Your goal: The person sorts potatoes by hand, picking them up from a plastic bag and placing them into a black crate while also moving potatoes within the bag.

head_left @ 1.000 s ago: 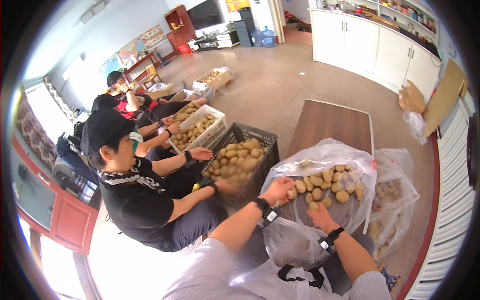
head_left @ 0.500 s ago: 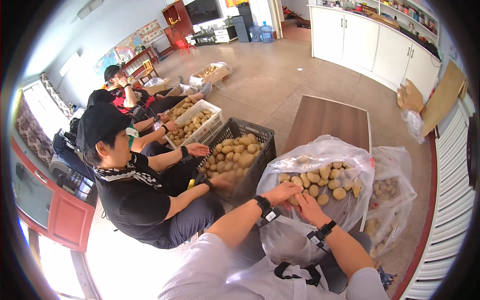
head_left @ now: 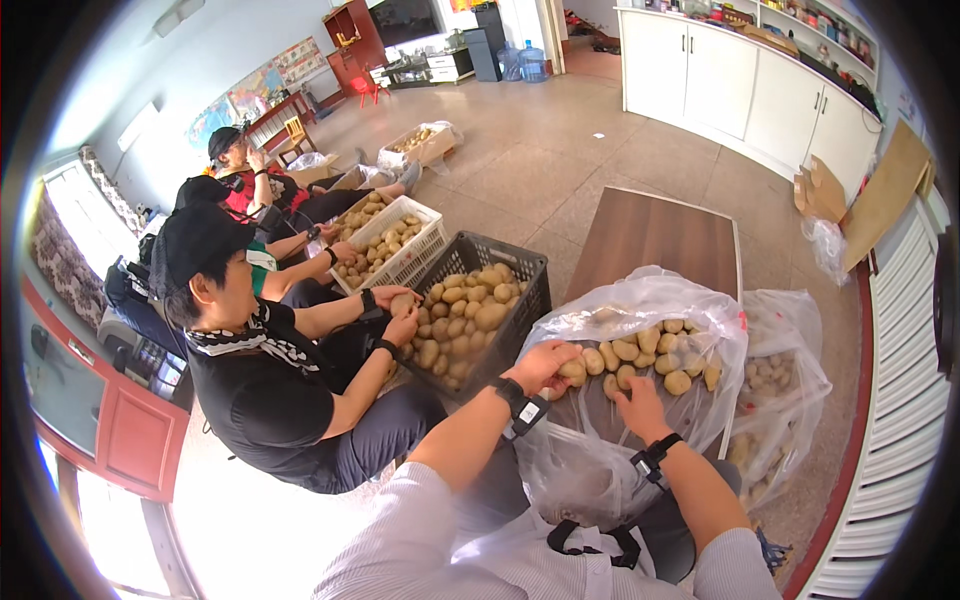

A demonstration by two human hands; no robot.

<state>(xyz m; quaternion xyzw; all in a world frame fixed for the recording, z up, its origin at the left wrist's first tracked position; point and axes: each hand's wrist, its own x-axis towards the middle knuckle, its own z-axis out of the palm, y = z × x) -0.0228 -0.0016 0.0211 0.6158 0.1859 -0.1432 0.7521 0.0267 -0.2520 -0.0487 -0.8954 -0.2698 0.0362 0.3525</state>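
Note:
A clear plastic bag [head_left: 650, 288] lies spread over the near end of a brown wooden board, with several potatoes [head_left: 676, 382] in its mouth. At the left of this pile my left hand [head_left: 542, 366] is closed, its fingers curled round a potato [head_left: 572, 371]. My right hand [head_left: 642, 410] reaches in from the near side, fingertips bent down on another potato [head_left: 626, 375]; the fingers partly hide it. The two hands are apart. Both wrists wear black straps with small devices.
On the left a seated person [head_left: 265, 390] holds a potato over a dark crate [head_left: 535, 300] of potatoes. Beyond are a white crate [head_left: 432, 240] and more seated people. A second potato bag [head_left: 790, 400] stands right of the brown board [head_left: 660, 230]. White cabinets [head_left: 720, 85] line the back.
My hands, together over the near potatoes before, have come apart: the left moved left and up, the right slightly right. The person beside me has raised a potato in both hands.

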